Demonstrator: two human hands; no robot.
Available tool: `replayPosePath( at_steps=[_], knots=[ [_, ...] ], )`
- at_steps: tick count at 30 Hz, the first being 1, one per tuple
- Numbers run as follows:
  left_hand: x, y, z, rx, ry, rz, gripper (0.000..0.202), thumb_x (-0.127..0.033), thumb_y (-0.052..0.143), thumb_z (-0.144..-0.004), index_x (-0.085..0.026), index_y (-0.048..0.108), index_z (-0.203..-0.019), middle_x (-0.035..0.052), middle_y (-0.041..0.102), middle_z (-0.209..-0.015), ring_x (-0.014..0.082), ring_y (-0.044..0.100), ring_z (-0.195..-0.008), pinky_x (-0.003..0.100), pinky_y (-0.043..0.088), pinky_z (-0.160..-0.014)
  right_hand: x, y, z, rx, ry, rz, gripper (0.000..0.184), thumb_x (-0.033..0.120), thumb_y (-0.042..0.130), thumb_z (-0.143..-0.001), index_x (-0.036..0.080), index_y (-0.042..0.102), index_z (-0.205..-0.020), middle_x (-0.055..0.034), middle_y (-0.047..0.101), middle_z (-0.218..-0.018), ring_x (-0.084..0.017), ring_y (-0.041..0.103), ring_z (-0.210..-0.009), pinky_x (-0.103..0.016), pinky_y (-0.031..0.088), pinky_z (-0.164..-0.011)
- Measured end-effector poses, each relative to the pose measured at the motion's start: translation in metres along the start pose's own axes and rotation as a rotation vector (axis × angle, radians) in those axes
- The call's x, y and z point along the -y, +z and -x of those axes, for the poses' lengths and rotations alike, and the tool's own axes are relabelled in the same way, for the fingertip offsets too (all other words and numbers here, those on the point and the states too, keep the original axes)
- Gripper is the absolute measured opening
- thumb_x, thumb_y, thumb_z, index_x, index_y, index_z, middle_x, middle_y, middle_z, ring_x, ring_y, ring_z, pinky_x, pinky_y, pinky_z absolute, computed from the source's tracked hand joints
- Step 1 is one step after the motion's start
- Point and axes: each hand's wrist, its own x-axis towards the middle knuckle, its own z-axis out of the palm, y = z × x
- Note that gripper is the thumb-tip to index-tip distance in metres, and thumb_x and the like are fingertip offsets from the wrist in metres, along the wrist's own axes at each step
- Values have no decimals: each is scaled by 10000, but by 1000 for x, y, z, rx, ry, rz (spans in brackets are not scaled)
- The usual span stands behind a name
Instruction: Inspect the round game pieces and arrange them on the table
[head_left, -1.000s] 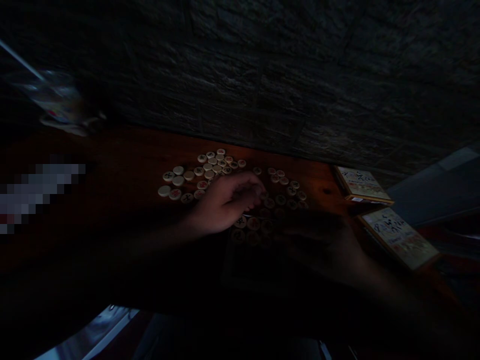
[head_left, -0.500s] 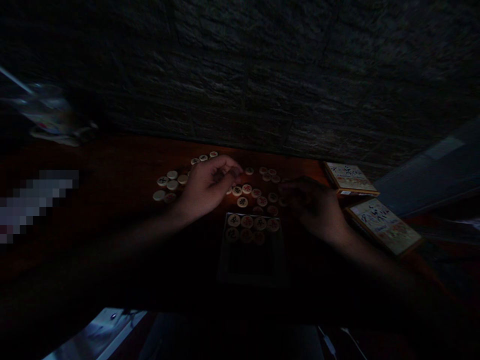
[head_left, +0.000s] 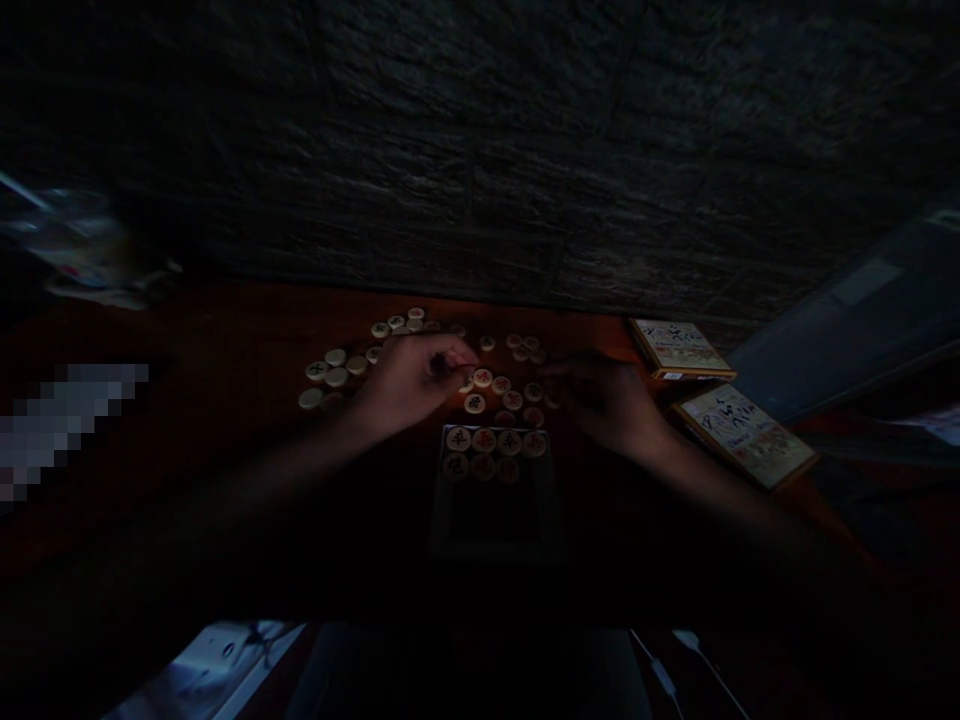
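My left hand (head_left: 416,380) is over the middle of the table, fingers curled and thumb near the index finger. Whatever lies in its pinch, if anything, is hidden. Right of its fingertips is a red-marked Chinese chess piece (head_left: 482,379), with a black-marked piece (head_left: 474,403) just below. My right hand (head_left: 607,400), in deep shadow, reaches left with fingers stretched toward loose pieces, near a dark-lit piece (head_left: 533,391). Between my forearms sits a shallow tray (head_left: 556,500) holding a full row of pieces, with a shorter row under it.
More round pieces (head_left: 335,357) lie scattered left of my left hand and a small cluster (head_left: 527,347) toward the wall. Two printed boxes (head_left: 682,345) stand at the right. A plastic cup with a straw (head_left: 82,245) is at far left. A stone wall (head_left: 480,180) bounds the table's back.
The view has shifted slightly, moving most things a little left. My right hand has come somewhat closer to my left hand. The tray's rows look the same.
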Motion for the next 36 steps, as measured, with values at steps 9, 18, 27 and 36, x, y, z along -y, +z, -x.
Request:
replayPosePath(
  at_steps=[9,18,27,36],
  knots=[
    [0,2,3,69,28,-12,135,-266,671,-908,-194,781,-936,29,812,-934,183,740,-844,277,531,-713,-2,7,-3,96,-160,69,317,253,597,-1001,203,733,-1282,-117,760,-1230,-294,669,-1162,-482,528,-993],
    [-3,1,2,33,41,-38,128,-244,654,-905,-192,771,-912,27,808,-904,180,735,-827,281,526,-724,1,9,-2,199,-120,160,261,250,546,-1016,205,725,-1201,-134,706,-1257,-337,586,-1185,-539,462,-1027],
    [-19,1,4,-73,-18,84,132,-192,687,-887,-170,770,-987,53,810,-978,189,744,-911,296,555,-831,9,-3,-1,46,24,97,239,315,490,-1043,158,582,-1198,-164,691,-1115,-301,652,-1032,-455,529,-869],
    [-37,7,9,76,-243,717,174,-333,682,-932,-169,738,-942,66,782,-896,155,723,-761,276,581,-716,63,0,-21,62,-121,-202,207,309,508,-1056,205,523,-1233,-88,725,-1057,-205,711,-904,-345,553,-749]
  ],
)
